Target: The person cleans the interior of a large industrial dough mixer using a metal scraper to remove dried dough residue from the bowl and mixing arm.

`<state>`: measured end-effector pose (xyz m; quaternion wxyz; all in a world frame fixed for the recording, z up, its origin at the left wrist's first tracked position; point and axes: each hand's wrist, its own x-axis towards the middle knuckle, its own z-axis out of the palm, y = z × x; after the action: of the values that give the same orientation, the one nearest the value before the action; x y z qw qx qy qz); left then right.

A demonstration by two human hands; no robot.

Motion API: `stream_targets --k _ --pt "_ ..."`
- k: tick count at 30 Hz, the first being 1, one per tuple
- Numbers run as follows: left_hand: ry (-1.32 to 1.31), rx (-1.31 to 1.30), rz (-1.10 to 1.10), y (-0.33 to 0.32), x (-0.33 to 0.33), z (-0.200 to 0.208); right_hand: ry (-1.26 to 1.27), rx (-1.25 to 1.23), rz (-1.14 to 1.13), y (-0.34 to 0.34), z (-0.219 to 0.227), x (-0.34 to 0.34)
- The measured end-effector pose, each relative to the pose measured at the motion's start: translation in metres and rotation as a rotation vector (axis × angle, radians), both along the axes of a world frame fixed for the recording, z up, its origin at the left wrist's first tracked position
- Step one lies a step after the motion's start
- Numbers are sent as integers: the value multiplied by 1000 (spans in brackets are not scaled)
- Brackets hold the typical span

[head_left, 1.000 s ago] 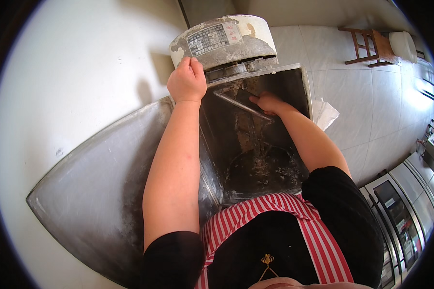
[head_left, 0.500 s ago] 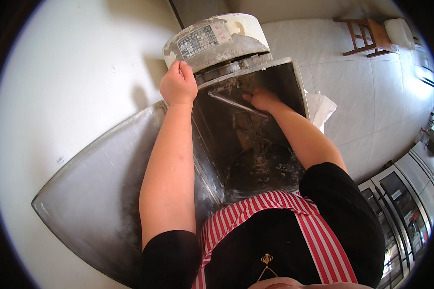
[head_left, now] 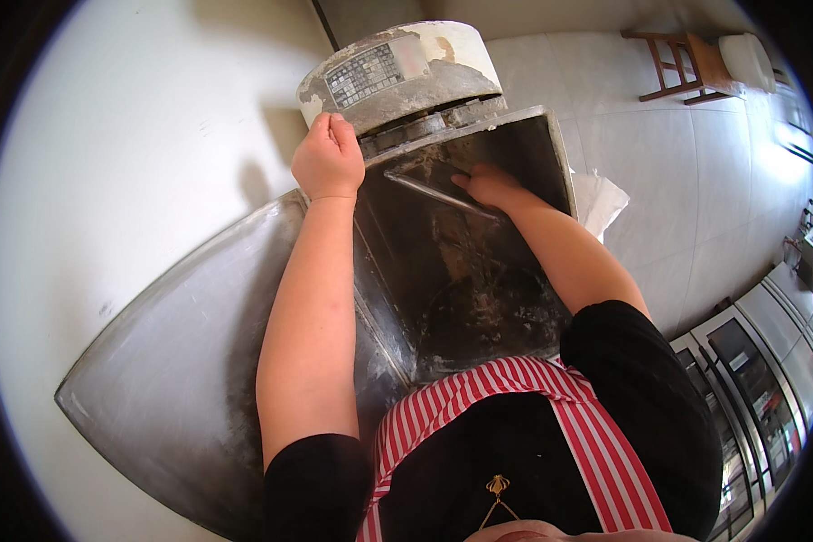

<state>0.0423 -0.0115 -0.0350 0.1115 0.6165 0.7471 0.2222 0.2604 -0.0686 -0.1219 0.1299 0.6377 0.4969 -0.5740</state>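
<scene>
Below me stands a metal tub (head_left: pixel 479 298) with dark, floury, crusted inner walls, like a dough mixer's trough. My left hand (head_left: pixel 328 158) is a closed fist at its far left corner, beside the rounded housing (head_left: pixel 406 68); anything inside the fist is hidden. Reaching down into the tub, my right hand (head_left: pixel 488 186) has its fingers curled near the far wall, partly lost in shadow. What it grips is too dark to make out. A bent metal bar (head_left: pixel 438 191) slants across the tub just left of that hand.
A curved metal panel (head_left: pixel 181 361) spreads out on the left, against a white wall (head_left: pixel 108 163). White sheeting (head_left: pixel 599 203) sticks out past the tub's right edge. Farther off are a wooden stool (head_left: pixel 696 68), a white bucket (head_left: pixel 747 63) and a glass-fronted metal cabinet (head_left: pixel 750 370).
My view has shifted slightly, so the tub and housing sit a little farther left. Both hands keep nearly the same places on and in the tub.
</scene>
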Motion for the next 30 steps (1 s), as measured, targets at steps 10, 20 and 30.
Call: stream_targets --k 10,20,30 --pt "-9 29 -29 3 0 -1 100 -55 -181 -5 -36 -6" --pt "18 43 -29 0 -4 -4 172 -178 -99 9 -41 -5" --pt "-5 57 -29 0 -1 -2 196 -222 -120 7 -34 4"
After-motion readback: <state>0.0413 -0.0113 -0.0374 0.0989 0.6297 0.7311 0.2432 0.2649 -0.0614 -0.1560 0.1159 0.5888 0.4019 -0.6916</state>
